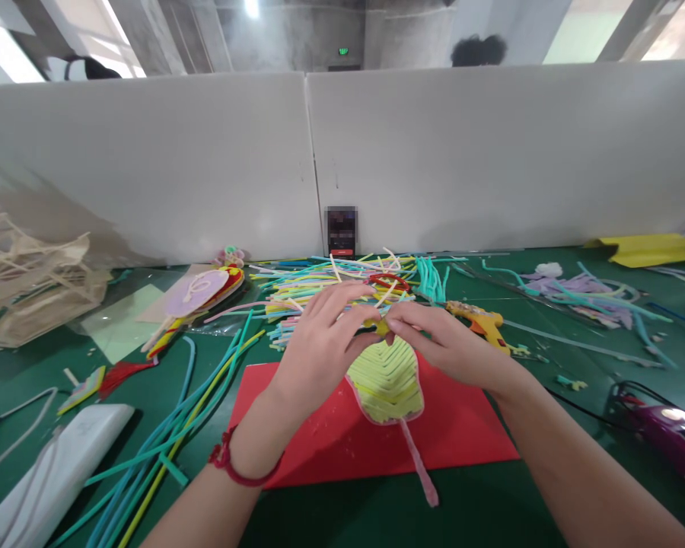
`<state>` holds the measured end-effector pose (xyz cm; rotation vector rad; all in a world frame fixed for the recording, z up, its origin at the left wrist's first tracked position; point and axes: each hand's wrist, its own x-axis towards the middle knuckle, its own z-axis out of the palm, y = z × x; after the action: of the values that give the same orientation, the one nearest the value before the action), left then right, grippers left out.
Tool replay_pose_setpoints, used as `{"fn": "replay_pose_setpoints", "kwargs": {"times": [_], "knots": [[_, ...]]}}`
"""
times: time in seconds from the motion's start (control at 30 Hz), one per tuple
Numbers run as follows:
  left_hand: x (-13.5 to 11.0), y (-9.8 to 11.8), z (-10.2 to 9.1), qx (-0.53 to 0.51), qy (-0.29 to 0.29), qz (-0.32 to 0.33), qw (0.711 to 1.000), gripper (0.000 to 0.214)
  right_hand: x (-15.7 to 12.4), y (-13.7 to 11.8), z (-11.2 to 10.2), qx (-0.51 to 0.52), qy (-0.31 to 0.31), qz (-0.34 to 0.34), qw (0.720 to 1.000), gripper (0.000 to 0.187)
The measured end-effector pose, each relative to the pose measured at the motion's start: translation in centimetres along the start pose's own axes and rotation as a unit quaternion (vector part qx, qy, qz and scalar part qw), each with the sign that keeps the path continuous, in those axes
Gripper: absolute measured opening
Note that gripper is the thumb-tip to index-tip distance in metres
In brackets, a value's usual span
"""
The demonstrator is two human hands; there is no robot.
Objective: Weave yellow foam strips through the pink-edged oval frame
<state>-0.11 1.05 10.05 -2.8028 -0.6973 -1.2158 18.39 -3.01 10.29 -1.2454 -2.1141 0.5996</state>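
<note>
My left hand [323, 346] and my right hand [445, 341] meet at the fingertips over the middle of the table. Both are closed in a pinch on a small yellow piece [381, 328], mostly covered by the fingers; its exact kind is hard to make out. Just below them a yellow-green hand-fan shape [387, 384] made of fuzzy chenille stems, with a pink edge and pink handle [419, 464], lies on a red sheet [320, 449]. Behind my fingers is a heap of colourful chenille stems [285, 293]. An orange-yellow glue gun [485, 323] lies beyond my right wrist.
More stems [165, 434] lie left of the sheet, beside a white box-like object [62, 464]. A purple fan [197, 293] is at back left. A phone [342, 232] leans on the white partition [205, 167]. At right are a purple device [662, 434] and lilac scraps [582, 293].
</note>
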Motion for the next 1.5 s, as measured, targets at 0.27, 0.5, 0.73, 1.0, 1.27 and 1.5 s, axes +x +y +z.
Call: {"fn": "replay_pose_setpoints", "kwargs": {"times": [0.27,0.5,0.73,1.0,1.27,1.5], "knots": [[0.0,0.3,-0.3,0.094,0.006,0.042,0.995,0.009,0.1,-0.2,0.5,-0.054,0.031,-0.021,0.998,0.02],[-0.8,0.4,0.3,0.182,0.084,0.098,0.975,0.012,0.2,-0.3,0.8,-0.047,0.059,-0.028,0.997,0.02],[-1.0,0.9,0.8,0.209,0.144,0.079,0.964,0.011,0.2,-0.7,0.8,-0.037,0.069,-0.024,0.997,0.023],[-0.8,1.6,0.7,0.12,0.077,-0.06,0.988,0.006,0.3,-0.6,1.2,-0.063,0.095,-0.047,0.992,0.023],[-0.3,1.9,0.2,0.025,0.024,-0.138,0.99,0.014,0.4,-0.4,1.3,-0.073,0.119,-0.065,0.988,0.021],[0.3,2.5,0.7,-0.21,-0.058,-0.302,0.928,0.023,0.5,-0.4,1.6,-0.134,0.136,-0.103,0.976,0.019]]}}
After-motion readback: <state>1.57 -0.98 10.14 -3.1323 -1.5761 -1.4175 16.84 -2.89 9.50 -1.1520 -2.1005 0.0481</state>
